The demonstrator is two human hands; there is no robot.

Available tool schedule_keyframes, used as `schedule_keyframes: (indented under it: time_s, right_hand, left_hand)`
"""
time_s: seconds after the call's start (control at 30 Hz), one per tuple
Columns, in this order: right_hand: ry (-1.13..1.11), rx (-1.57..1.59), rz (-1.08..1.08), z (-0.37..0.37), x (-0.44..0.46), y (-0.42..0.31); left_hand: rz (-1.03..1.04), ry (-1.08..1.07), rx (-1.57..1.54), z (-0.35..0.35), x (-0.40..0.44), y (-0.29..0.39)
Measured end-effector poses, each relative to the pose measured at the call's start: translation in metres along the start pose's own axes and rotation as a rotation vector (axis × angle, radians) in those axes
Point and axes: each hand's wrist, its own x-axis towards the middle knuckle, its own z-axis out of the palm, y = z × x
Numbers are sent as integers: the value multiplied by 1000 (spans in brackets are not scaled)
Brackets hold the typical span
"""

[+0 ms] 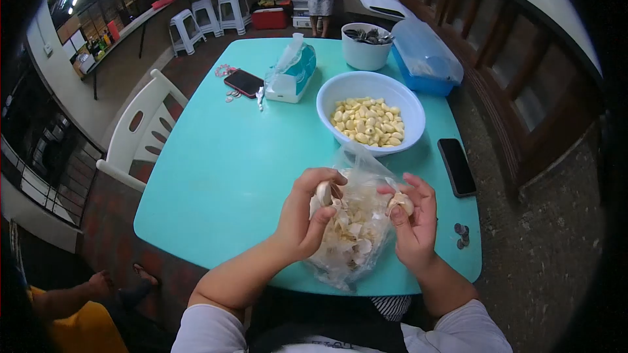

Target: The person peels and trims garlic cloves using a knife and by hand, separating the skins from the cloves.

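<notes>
Glossy turquoise worktop (216, 176); on it, round pale-blue plastic bowl (413, 110) of smooth ivory garlic cloves (369, 121). On the person's side of the bowl: crinkled clear plastic bag (340, 276) with flaky, papery garlic skins (356, 230). Right hand (415, 232) curled round a knobbly, papery off-white garlic bulb (400, 205), thumb on it; left hand (302, 212) half open, thumb and fingers around a smaller, curved off-white garlic piece (324, 193). Both sit nearer the person than the bowl. Judgement: light fingertip pressure, low over the bag, should suit brittle skin and catch flakes.
</notes>
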Motion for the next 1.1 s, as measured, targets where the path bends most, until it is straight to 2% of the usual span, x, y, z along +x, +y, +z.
schedule_keyframes:
  time_s: [0.1, 0.23, 0.33, 0.43, 0.63, 0.73, 0.83, 1.1]
  right_hand:
    - [-9, 14, -80, -7, 1, 4]
    - [-19, -53, -179, -14, -2, 9]
    - [5, -289, -187, -11, -2, -6]
    - [6, -343, -206, -10, -3, -6]
    - [-100, -454, -352, -8, 7, -9]
    - [-127, -322, -215, -5, 3, -4]
    - [-81, -284, -210, -1, -1, -5]
    - [-62, -297, -188, -5, -1, -1]
  left_hand:
    - [82, -157, 157, -5, 1, 0]
    - [54, -445, 407, 2, 10, 13]
    - [10, -484, 454, 6, 9, 8]
    - [-58, -562, 463, 1, 12, 7]
    - [40, -461, 258, 1, 13, 6]
    - [-175, -408, 44, 0, 11, 12]
    - [25, -374, 93, 1, 9, 9]
    - [29, -267, 106, 6, 2, 3]
